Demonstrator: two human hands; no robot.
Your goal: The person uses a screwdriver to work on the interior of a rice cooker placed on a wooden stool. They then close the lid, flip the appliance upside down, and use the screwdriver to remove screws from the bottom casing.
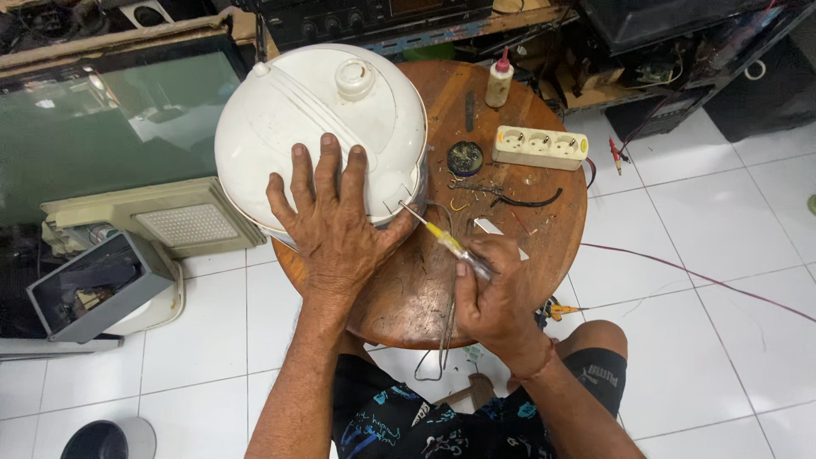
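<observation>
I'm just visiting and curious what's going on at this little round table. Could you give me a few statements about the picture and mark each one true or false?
1. The left hand lies flat on the white round appliance. True.
2. The right hand holds a hammer. False: it holds a screwdriver with a yellow handle, its tip at the appliance's side.
3. A cream power strip lies on the wooden table. True.
4. The small glue bottle lies on the floor. False: it stands upright at the table's far edge.
5. The floor is carpeted. False: it is white tile.
</observation>
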